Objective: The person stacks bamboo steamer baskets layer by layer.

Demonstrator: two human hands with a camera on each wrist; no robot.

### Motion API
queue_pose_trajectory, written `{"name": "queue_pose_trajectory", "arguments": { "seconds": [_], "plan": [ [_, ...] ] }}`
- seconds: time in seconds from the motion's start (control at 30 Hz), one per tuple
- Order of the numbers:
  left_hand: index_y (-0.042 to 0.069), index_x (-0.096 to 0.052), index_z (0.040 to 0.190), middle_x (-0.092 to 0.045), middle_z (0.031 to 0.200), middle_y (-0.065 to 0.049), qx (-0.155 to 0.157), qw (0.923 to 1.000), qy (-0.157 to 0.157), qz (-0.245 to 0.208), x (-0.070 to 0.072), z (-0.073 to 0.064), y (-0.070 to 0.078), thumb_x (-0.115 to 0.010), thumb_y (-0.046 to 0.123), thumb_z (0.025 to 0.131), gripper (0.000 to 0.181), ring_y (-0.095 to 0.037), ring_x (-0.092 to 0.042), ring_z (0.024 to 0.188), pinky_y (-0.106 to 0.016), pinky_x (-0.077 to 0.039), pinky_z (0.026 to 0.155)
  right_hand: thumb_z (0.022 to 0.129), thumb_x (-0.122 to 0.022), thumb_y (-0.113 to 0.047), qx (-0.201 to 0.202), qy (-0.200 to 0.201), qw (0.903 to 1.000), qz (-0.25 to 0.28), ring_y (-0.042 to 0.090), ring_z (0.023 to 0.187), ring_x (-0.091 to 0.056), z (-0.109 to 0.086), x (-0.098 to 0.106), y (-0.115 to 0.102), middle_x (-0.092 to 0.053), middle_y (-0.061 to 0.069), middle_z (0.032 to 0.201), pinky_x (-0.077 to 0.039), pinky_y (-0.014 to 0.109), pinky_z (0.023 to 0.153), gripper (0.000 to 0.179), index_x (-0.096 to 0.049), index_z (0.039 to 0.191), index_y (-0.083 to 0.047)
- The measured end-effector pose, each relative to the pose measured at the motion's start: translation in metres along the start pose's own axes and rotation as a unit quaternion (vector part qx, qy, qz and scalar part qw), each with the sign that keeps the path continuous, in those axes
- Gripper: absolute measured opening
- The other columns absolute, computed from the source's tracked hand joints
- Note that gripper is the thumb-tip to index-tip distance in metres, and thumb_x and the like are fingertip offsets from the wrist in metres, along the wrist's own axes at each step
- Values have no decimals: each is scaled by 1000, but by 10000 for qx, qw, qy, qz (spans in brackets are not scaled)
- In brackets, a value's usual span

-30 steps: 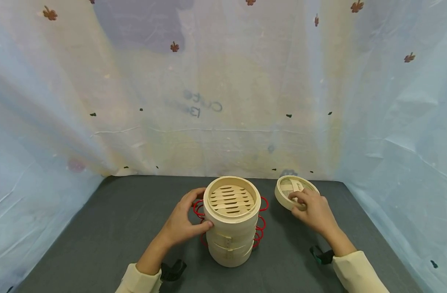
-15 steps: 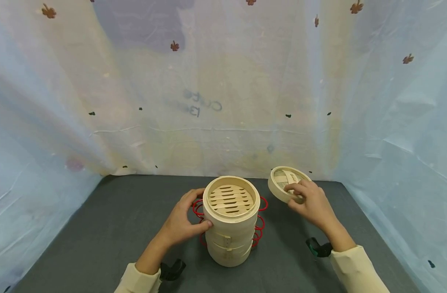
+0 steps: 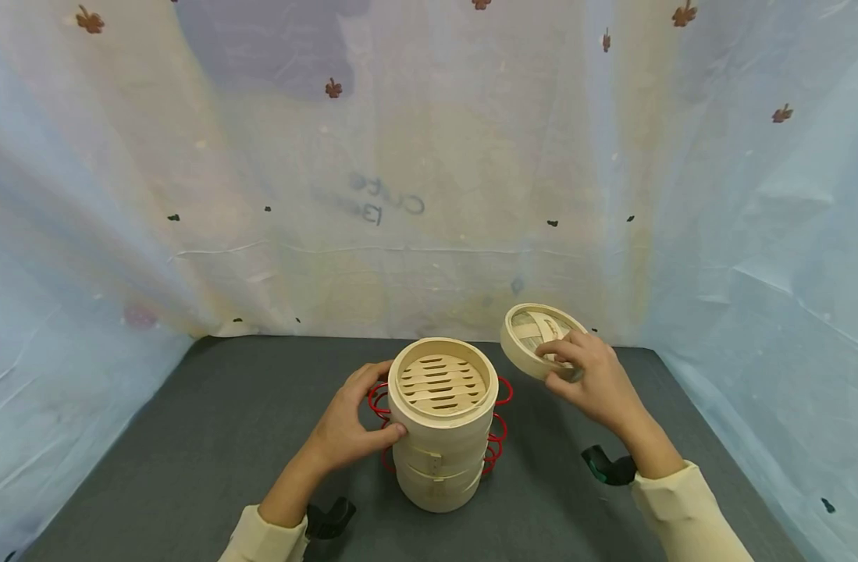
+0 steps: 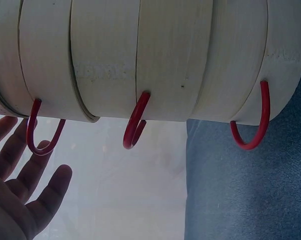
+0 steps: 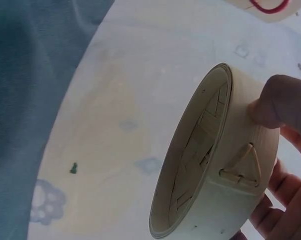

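A tall stack of bamboo steamer baskets (image 3: 439, 468) stands upright on the dark table, its slatted top tier uncovered. Red loop handles (image 3: 500, 428) stick out along both sides. My left hand (image 3: 351, 425) holds the upper tier from the left, thumb on the front wall and fingers reaching behind. In the left wrist view, spread fingers (image 4: 50, 195) show beside the red loops. To the right of the stack, my right hand (image 3: 597, 382) pinches the woven bamboo lid (image 3: 518, 353) by its rim, raised and tilted. The lid's hollow underside (image 5: 190, 155) shows in the right wrist view.
A dark grey cloth (image 3: 260, 437) covers the table. A pale plastic sheet (image 3: 429, 257) with printed motifs hangs behind and down both sides. Black camera mounts (image 3: 330, 518) sit at both wrists.
My right hand has lifted the lid and carried it left, closer to the stack's top. The left hand and the steamer stack have stayed in place.
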State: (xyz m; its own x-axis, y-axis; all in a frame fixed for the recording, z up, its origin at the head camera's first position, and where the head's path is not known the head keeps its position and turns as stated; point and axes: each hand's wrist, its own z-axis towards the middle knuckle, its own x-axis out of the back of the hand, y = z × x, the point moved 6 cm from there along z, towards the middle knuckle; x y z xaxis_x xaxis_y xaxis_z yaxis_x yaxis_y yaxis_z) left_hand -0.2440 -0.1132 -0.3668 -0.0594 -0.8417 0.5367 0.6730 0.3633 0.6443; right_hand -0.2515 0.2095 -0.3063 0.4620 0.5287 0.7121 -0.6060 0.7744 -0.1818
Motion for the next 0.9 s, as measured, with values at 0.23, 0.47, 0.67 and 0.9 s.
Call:
{"name": "queue_pose_trajectory", "arguments": {
  "seconds": [0.23,0.47,0.67,0.9],
  "plan": [
    [28,-46,141,-56,130,9,30,10000,-4,4,0,0,0,-78,31,75,74,-13,-48,121,-50,-45,93,68,-72,-7,57,-3,9999,109,12,77,-47,11,6,-11,-53,-9,78,-36,37,70,32,-71,95,-22],
    [29,-45,141,-56,130,9,22,10000,-9,53,0,0,0,-77,32,75,74,-14,-48,121,-49,-45,93,67,-72,-6,272,64,9992,271,10,78,-46,22,12,-25,-52,-10,78,-36,36,73,34,-72,96,-23],
    [27,-45,141,-56,129,7,14,10000,-14,93,0,0,0,-77,32,75,74,-14,-48,121,-49,-45,93,67,-70,-3,525,113,9977,425,8,74,-41,29,18,-40,-51,-12,79,-33,30,70,37,-72,97,-25],
    [27,-46,141,-56,130,7,21,10000,-5,77,0,0,1,-78,32,75,74,-15,-48,121,-50,-45,94,68,-71,-4,761,72,9958,499,7,76,-38,36,24,-56,-52,-11,81,-31,31,70,37,-71,97,-26]
  ]
}}
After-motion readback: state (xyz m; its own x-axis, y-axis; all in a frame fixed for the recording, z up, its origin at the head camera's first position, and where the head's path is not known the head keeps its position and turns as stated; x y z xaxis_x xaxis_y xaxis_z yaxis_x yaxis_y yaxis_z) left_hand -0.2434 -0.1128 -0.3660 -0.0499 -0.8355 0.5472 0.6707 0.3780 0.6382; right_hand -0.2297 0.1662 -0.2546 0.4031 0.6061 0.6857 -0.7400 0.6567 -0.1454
